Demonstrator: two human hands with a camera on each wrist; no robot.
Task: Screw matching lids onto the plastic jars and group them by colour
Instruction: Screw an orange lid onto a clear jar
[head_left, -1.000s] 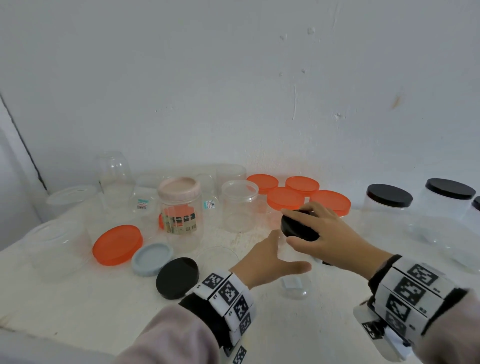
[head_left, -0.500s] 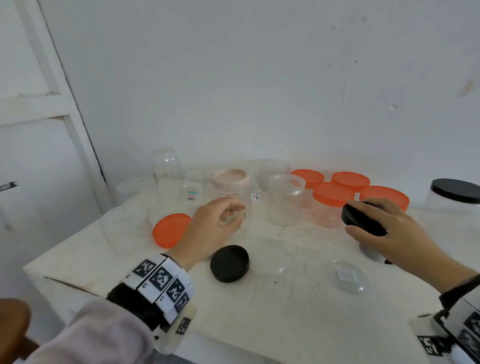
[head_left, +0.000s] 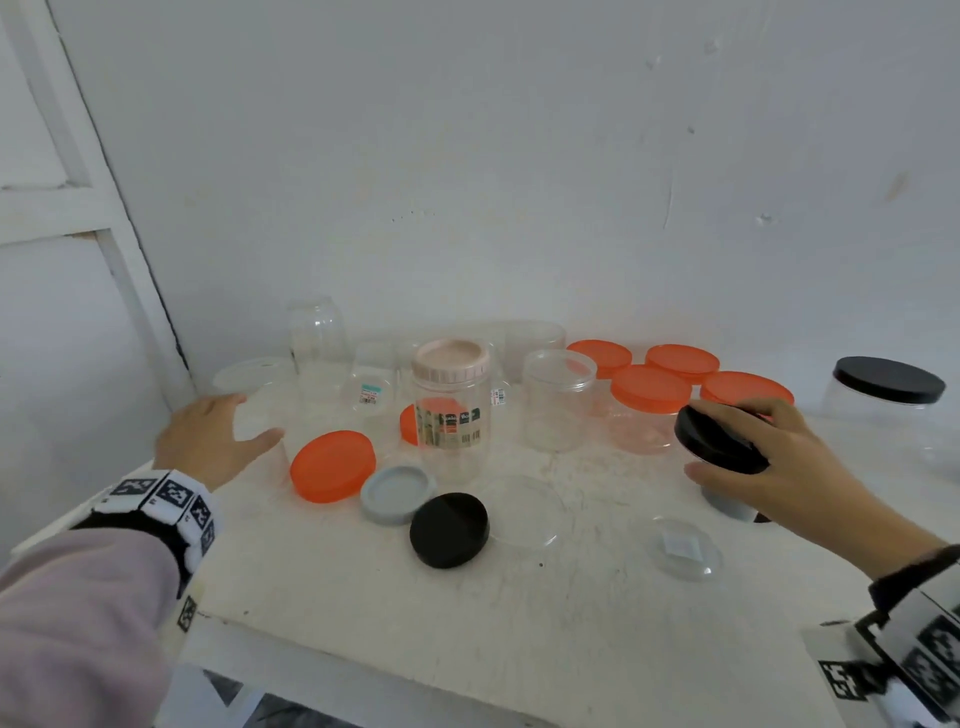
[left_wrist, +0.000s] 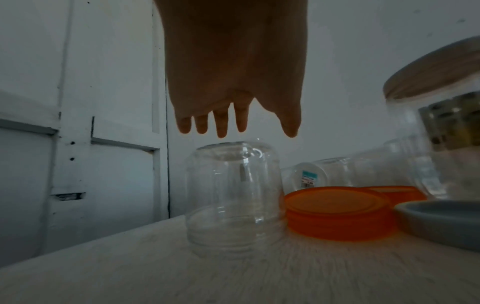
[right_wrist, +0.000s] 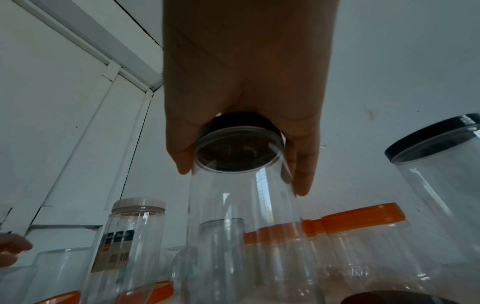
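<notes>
A white table (head_left: 519, 623) against a white wall is shown, its landmark a tall clear plastic jar with a pink ribbed lid (head_left: 451, 410). To that jar's right, a black-lidded clear plastic jar (right_wrist: 241, 185) is gripped by its lid in the right hand (head_left: 774, 457). To its left, the left hand (left_wrist: 233, 82), fingers spread, is held above an upturned clear jar (left_wrist: 233, 197) (empty). Light, slippery walls are judged likely; grasping at the rim is advised.

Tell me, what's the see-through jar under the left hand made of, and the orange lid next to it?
The upside-down jar looks like clear, glossy plastic: you see straight through its thin walls, though glass can't be ruled out by look alone. The orange lid looks like smooth, slightly see-through plastic with a matte sheen and a ridged edge.
</notes>
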